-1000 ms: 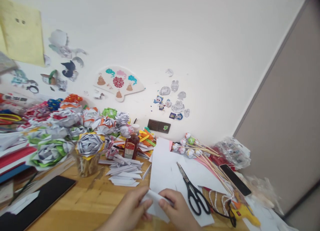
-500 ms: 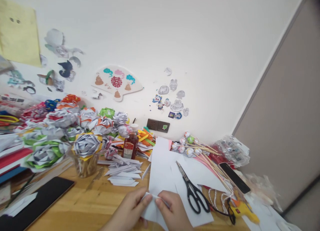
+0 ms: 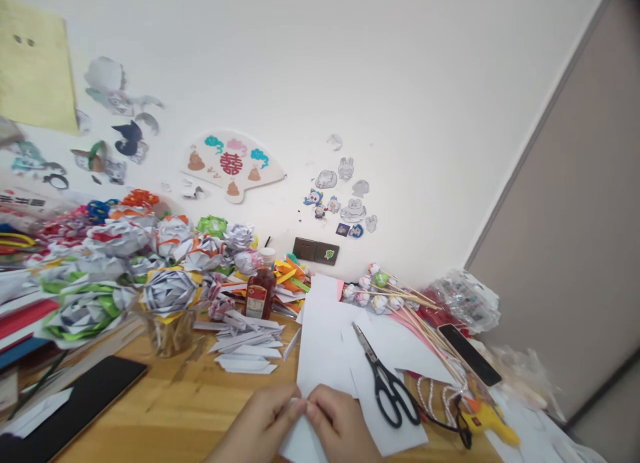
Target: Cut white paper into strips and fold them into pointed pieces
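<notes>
Paper [image 3: 302, 443] pinched two-handed, toward table's [image 3: 180, 406] near edge

Left hand [image 3: 265, 419] and right hand [image 3: 343, 423] both closed on paper's far end, thumb tips meeting. Scissors [image 3: 376, 364] lie on white sheets [image 3: 323, 333] just right of them, handles toward near edge. Strips [image 3: 247, 346] heaped left of sheets; bottle [image 3: 259, 293] upright behind strips, toward far edge. Glue gun [image 3: 491, 424] nearer right edge.

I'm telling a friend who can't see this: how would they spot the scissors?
On the wooden table, find the white sheets beside the right hand. The scissors lie there, tip toward the wall; their two black loop handles set them apart from the yellow glue gun nearby.
</notes>
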Motion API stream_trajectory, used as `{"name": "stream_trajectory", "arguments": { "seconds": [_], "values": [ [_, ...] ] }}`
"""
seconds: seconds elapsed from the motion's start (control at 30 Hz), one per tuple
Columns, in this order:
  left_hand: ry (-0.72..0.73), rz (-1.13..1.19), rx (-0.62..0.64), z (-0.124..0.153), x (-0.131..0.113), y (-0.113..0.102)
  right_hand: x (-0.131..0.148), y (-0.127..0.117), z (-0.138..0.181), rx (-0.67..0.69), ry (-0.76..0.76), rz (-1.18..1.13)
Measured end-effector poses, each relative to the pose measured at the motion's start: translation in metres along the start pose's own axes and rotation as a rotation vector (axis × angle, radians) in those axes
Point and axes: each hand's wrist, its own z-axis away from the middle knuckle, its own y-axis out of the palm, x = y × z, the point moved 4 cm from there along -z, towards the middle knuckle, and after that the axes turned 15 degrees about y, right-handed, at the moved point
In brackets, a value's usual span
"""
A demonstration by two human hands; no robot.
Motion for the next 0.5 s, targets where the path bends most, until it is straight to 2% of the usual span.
{"name": "stream_trajectory", "arguments": {
  "seconds": [0.1,0.23,0.3,0.37,0.5],
  "values": [
    [-0.002,-0.019,-0.040,-0.002,-0.003,-0.006,0.001,-0.006,-0.003,0.042,0.087,-0.073],
    [-0.049,0.000,-0.091,-0.002,-0.002,-0.011,0.006,-0.014,-0.005,-0.017,0.060,-0.037],
    [-0.075,0.019,-0.113,-0.003,-0.001,-0.013,0.003,-0.017,-0.007,0.010,0.102,-0.095],
    [-0.092,0.052,-0.113,-0.004,0.001,-0.014,-0.001,-0.019,-0.009,0.049,0.149,-0.157],
    [-0.121,0.128,-0.090,-0.007,0.005,-0.014,-0.010,-0.024,-0.013,0.016,0.150,-0.174]
  ]
}}
